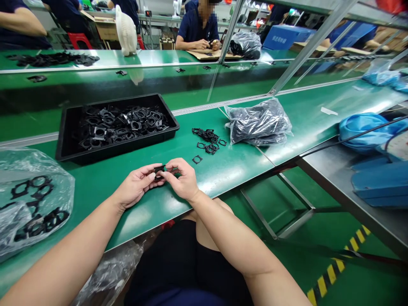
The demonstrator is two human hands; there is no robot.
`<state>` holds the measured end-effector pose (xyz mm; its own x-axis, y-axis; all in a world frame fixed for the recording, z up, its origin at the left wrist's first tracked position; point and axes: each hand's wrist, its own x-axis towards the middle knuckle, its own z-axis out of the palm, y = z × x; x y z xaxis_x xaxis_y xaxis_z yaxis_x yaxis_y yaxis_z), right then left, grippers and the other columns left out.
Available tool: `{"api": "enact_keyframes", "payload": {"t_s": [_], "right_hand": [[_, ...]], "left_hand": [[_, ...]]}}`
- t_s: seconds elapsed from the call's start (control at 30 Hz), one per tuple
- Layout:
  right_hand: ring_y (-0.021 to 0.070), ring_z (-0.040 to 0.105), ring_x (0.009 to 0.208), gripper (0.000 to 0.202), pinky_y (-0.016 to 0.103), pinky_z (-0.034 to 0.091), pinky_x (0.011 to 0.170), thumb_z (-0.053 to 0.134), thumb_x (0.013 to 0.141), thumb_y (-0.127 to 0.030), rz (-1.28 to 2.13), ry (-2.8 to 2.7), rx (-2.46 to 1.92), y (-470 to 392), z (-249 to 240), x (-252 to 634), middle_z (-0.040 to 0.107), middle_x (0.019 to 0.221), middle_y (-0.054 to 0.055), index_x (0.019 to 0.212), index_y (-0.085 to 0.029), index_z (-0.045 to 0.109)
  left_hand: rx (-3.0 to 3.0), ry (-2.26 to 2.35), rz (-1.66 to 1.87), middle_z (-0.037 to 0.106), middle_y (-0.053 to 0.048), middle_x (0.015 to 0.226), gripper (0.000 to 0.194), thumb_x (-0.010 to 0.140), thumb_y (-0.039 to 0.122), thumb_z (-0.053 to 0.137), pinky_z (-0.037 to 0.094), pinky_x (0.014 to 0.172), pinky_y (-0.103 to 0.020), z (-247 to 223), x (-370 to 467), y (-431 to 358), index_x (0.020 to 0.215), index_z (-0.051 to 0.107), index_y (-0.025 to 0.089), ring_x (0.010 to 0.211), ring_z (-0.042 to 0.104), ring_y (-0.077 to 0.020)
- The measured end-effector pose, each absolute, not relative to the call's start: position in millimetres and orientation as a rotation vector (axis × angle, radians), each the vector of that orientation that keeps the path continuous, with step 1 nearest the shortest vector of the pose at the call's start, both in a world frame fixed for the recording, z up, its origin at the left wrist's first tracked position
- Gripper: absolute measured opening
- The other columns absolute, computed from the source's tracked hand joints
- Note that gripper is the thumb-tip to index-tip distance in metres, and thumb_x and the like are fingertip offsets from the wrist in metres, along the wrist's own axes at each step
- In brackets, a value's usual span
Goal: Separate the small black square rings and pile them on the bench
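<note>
The left hand (137,187) and right hand (182,178) meet near the centre, fingertips pinched together (both thumbs toward the wearer). The bare left forearm comes in from seven o'clock; the right, equally bare, reaches in from about five o'clock, its wrist bent inward.

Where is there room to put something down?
Bare patches: along the front edge of the green table, between the right hand and the shiny bag, and from that bag to the white scrap. It's crowded at the ring pile, the black tray and the see-through bag on the left.
</note>
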<state>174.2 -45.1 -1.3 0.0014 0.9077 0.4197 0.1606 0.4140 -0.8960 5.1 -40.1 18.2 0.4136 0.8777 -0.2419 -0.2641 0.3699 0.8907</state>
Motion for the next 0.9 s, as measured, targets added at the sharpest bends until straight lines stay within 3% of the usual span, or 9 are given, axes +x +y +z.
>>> {"api": "enact_keyframes", "payload": {"t_s": [0.47,0.67,0.73,0.9], "right_hand": [[0.0161,0.058,0.079,0.013,0.030,0.050,0.076,0.063,0.081,-0.030,0.674,-1.563,-0.995,-44.3,-1.3,174.7,0.062,0.078,0.004,0.072,-0.021,0.062],[0.0115,0.057,0.062,0.020,0.026,0.051,0.061,0.060,0.083,-0.033,1.015,-1.395,-0.999,-43.3,-10.4,172.6,0.061,0.081,0.002,0.099,-0.021,0.061],[0.0104,0.056,0.059,0.018,0.026,0.050,0.059,0.055,0.086,-0.032,1.027,-1.432,-0.995,-42.4,-11.4,172.8,0.062,0.085,0.003,0.097,-0.020,0.064],[0.0141,0.059,0.078,0.024,0.025,0.050,0.062,0.057,0.085,-0.032,0.898,-1.479,-0.962,-41.4,-8.4,174.2,0.061,0.097,0.006,0.104,-0.021,0.065]], "left_hand": [[0.927,0.825,0.851,0.070,-0.009,0.108,0.040,0.072,0.029,0.074,0.047,0.098,-0.043,10.9,1.2,-39.3,0.110,0.068,0.019,0.095,0.067,-0.0215],[0.951,0.803,0.786,0.071,-0.010,0.099,0.038,0.074,0.030,0.073,0.051,0.088,-0.038,12.6,-0.9,-37.8,0.109,0.069,0.018,0.087,0.067,-0.0208],[0.929,0.790,0.762,0.071,-0.011,0.095,0.037,0.075,0.031,0.071,0.052,0.083,-0.036,13.9,-1.2,-37.4,0.109,0.068,0.016,0.083,0.066,-0.0201],[0.876,0.787,0.771,0.066,-0.007,0.081,0.032,0.078,0.036,0.067,0.052,0.069,-0.032,16.5,1.0,-38.1,0.101,0.069,0.014,0.072,0.061,-0.0171]]}}
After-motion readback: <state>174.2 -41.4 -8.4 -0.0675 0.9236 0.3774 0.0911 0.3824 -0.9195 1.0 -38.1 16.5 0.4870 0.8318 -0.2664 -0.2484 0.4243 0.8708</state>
